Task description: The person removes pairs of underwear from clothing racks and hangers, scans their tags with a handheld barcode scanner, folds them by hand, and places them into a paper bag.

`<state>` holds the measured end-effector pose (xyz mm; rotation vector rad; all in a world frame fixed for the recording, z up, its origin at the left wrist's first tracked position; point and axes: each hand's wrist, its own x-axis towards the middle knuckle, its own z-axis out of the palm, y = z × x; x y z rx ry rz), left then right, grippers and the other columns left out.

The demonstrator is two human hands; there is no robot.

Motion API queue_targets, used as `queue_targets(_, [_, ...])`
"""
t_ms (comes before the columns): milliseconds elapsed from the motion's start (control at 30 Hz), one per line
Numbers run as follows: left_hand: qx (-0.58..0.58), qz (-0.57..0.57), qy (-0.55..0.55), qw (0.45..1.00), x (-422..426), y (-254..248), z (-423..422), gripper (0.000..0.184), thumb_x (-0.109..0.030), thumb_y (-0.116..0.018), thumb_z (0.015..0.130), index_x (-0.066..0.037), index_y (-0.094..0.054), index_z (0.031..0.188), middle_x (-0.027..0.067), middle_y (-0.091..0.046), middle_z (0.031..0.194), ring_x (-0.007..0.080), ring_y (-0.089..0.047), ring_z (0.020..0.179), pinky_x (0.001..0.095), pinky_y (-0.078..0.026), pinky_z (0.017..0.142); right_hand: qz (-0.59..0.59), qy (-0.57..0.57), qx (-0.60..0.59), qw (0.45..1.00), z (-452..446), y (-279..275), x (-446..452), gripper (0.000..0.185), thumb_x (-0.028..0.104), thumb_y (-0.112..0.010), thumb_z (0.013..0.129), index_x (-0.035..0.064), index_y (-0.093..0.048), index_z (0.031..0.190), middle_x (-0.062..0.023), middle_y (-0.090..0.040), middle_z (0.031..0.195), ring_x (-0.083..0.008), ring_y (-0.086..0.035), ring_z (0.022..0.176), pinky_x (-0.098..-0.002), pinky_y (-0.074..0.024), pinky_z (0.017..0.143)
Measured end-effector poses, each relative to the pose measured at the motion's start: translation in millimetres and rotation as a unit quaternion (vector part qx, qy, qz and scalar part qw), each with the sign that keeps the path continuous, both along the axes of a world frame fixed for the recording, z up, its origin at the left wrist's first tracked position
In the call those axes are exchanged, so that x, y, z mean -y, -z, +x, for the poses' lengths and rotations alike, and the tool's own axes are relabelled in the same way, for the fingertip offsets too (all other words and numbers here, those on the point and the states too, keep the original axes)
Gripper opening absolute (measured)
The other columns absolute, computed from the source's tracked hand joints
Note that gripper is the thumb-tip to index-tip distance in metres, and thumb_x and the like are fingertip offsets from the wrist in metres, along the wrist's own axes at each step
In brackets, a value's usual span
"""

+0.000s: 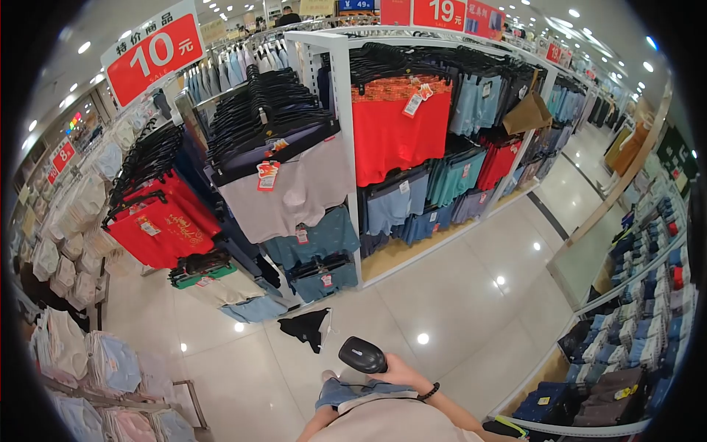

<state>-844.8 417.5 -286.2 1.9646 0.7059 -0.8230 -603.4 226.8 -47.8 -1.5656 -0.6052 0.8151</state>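
Note:
My right hand (398,370) is closed around a black handheld device (362,355) with a rounded oval head and a small pale logo. Its exact kind is not clear. A dark beaded bracelet (429,391) circles my right wrist. Only part of my left forearm (318,423) shows at the bottom edge, beside my denim bottoms (346,392); my left hand is hidden. On the floor just ahead lies a black garment (306,328) with a pale strap or hanger piece at its side. Both arms are apart from the racks.
Ahead, hangers carry grey-pink boxers (287,195), red boxers (166,228) and red shorts (403,129) on a white-framed rack (343,147). Light underwear (110,361) hangs at left. Folded items fill a shelf (626,324) at right. Tiled floor (471,309) runs between. Price signs (152,51) hang above.

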Motion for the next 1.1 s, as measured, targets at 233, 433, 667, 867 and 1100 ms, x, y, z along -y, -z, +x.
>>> queue_targets(233, [0.110, -0.001, 0.181, 0.977, -1.3, -161.6, 44.5, 0.046, -0.024, -0.061, 0.074, -0.002, -0.054, 0.114, 0.0276, -0.061, 0.094, 0.0417, -0.058, 0.091, 0.0428, -0.047, 0.079, -0.021, 0.015, 0.016, 1.000, 5.1, 24.2, 32.2, 0.039, 0.013, -0.074, 0.070, -0.0027, -0.058, 0.102, -0.0078, -0.064, 0.092, -0.0123, -0.057, 0.083, -0.0287, -0.0465, 0.076])
queue_targets(433, [0.062, -0.033, 0.243, 0.968, -7.3, -181.3, 59.3, 0.058, -0.024, -0.062, 0.077, -0.001, -0.042, 0.126, 0.0277, -0.055, 0.109, 0.0373, -0.055, 0.101, 0.0378, -0.044, 0.086, -0.027, 0.054, 0.006, 0.998, 1.4, 30.7, 47.3, 0.038, 0.012, -0.074, 0.069, -0.0029, -0.058, 0.101, -0.0085, -0.064, 0.092, -0.0132, -0.057, 0.083, -0.0292, -0.0466, 0.076])
queue_targets(667, [0.044, -0.317, 0.158, 0.934, -13.5, -147.0, 76.6, 0.063, -0.026, -0.054, 0.084, 0.003, -0.028, 0.134, 0.0153, -0.047, 0.120, 0.0201, -0.043, 0.108, 0.0267, -0.033, 0.095, -0.029, 0.079, 0.019, 0.996, -4.0, 29.3, 67.1, 0.036, 0.012, -0.073, 0.070, -0.0022, -0.059, 0.100, -0.0087, -0.064, 0.090, -0.0138, -0.058, 0.082, -0.0293, -0.0468, 0.075])
queue_targets(867, [0.057, -0.173, 0.196, 0.963, 13.0, -82.3, 80.0, 0.054, -0.037, -0.041, 0.093, 0.007, -0.041, 0.125, 0.0153, -0.052, 0.116, 0.0199, -0.047, 0.104, 0.0274, -0.037, 0.090, -0.032, 0.116, 0.039, 0.992, -7.7, 31.0, 87.3, 0.034, 0.012, -0.072, 0.070, -0.0018, -0.060, 0.098, -0.0082, -0.065, 0.088, -0.0140, -0.058, 0.080, -0.0294, -0.0470, 0.075])
queue_targets(1100, [-0.001, -0.116, 0.252, 0.961, 16.7, -71.8, 88.8, 0.053, -0.040, -0.040, 0.094, 0.006, -0.049, 0.117, 0.0171, -0.055, 0.116, 0.0206, -0.051, 0.106, 0.0288, -0.040, 0.088, -0.030, 0.137, 0.057, 0.988, -11.6, 47.1, 91.6, 0.034, 0.013, -0.068, 0.067, -0.0015, -0.059, 0.096, -0.0105, -0.064, 0.078, -0.0167, -0.059, 0.074, -0.0314, -0.0474, 0.069])
